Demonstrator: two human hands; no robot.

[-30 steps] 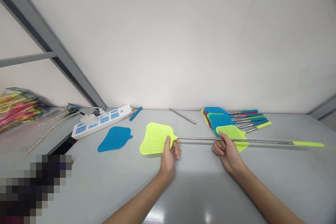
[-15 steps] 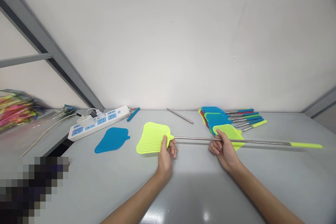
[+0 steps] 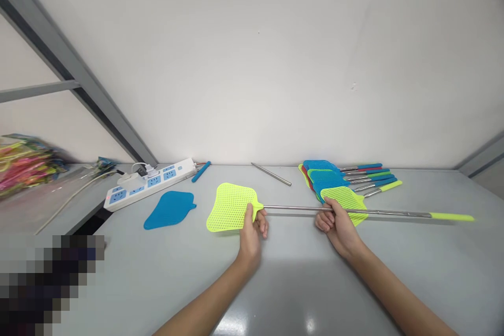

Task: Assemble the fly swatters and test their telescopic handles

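Observation:
A yellow-green fly swatter (image 3: 230, 207) with a long telescopic metal rod is held level above the table, its head to the left and its grip to the right. My left hand (image 3: 252, 231) pinches the neck where the head meets the rod. Around the middle of the rod, my right hand (image 3: 336, 226) is closed. Just behind that hand lies a stack of fly swatters (image 3: 321, 173) in blue, green and red, their rods shortened and handles pointing right. Nearer the left, a loose blue swatter head (image 3: 170, 210) rests flat on the table.
A white power strip (image 3: 149, 185) with plugs lies at the back left, beside a blue handle (image 3: 201, 171). Against the wall is a loose metal rod (image 3: 271, 174). Colourful items in clear plastic bags (image 3: 27, 163) fill the far left. A pixelated area covers the lower left.
The rod of the yellow-green swatter has become slightly shorter, its grip end having moved left. Both hands keep their hold in nearly the same place.

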